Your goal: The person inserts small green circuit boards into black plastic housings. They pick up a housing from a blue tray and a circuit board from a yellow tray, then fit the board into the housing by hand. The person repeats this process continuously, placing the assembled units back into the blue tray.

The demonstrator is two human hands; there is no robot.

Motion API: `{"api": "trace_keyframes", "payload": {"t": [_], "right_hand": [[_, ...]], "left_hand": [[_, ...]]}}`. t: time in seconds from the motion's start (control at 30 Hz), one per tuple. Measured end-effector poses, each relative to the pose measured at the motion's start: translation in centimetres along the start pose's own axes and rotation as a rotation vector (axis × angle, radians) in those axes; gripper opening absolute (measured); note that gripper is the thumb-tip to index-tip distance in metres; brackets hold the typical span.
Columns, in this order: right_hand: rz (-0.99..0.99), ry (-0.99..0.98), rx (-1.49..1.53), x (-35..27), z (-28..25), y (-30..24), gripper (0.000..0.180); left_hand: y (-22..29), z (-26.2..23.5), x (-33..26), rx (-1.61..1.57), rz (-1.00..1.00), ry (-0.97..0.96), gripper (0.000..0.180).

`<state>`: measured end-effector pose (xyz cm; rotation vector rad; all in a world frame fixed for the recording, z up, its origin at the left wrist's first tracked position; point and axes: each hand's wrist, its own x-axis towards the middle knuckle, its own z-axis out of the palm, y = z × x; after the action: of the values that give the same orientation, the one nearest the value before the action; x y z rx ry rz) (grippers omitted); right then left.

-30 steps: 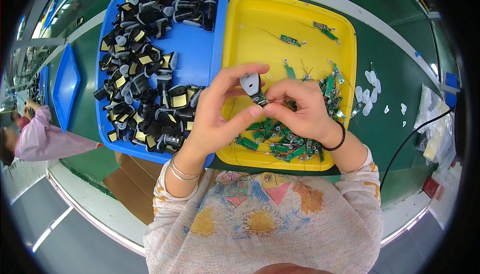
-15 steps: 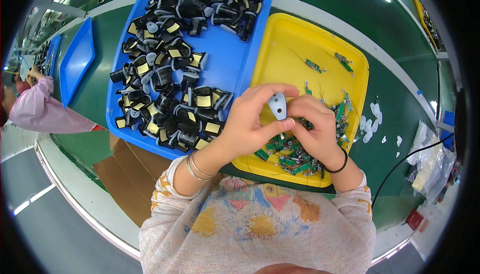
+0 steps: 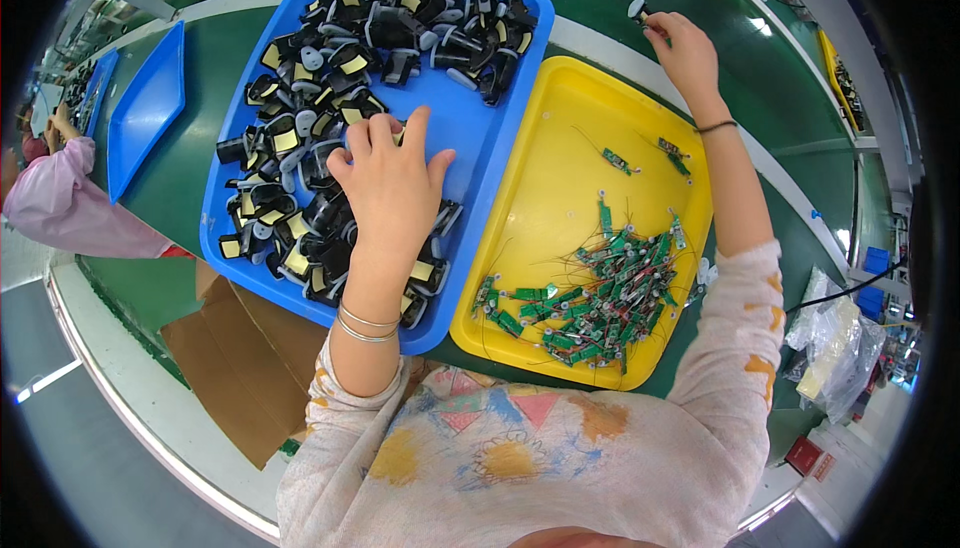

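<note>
My left hand (image 3: 385,183) reaches over the blue tray (image 3: 470,143), fingers spread on top of a heap of black plastic housings (image 3: 385,26) with grey ends and pale yellow pads. Its palm hides the parts directly beneath. At the far right, my right hand (image 3: 688,53) is stretched out above the green table, thumb and fingers pinching a small black housing with a pale grey end (image 3: 638,12). Between my arms stands the yellow tray (image 3: 535,178), holding a pile of green circuit boards (image 3: 610,298) with thin wires. Two small boards lie apart near its far side.
An empty-looking blue tray (image 3: 148,108) stands tilted at the left, near a co-worker's pink sleeve (image 3: 75,198). A cardboard box (image 3: 245,358) sits below the blue tray. Clear plastic bags (image 3: 835,348) and a black cable (image 3: 850,290) lie at the right.
My hands have parted from above the yellow tray. The left has gone left over the housings; the right has swung far right with a grey-ended part. The trays have shifted slightly in view.
</note>
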<state>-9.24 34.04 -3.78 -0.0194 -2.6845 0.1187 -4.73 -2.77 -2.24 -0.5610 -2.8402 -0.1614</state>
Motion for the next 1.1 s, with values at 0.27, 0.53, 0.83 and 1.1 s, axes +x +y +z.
{"api": "trace_keyframes", "payload": {"t": [0.27, 0.53, 0.83, 1.1], "right_hand": [[-0.033, 0.112, 0.069, -2.1, 1.1, 1.4, 0.023], [0.050, -0.332, 0.104, -11.0, -6.4, -11.0, 0.021], [0.049, -0.471, 0.166, -11.6, -4.5, -10.1, 0.017], [0.461, -0.412, 1.179, -10.5, -9.7, -12.0, 0.009]], "left_hand": [[0.0, 0.5, 0.8, -0.148, 0.052, 0.049, 0.022], [2.5, -1.6, -0.8, -1.235, -0.046, 0.040, 0.036], [5.4, -1.4, -3.0, -1.544, -0.042, -0.484, 0.033], [5.6, -1.2, -3.3, -1.574, -0.112, -0.483, 0.029]]}}
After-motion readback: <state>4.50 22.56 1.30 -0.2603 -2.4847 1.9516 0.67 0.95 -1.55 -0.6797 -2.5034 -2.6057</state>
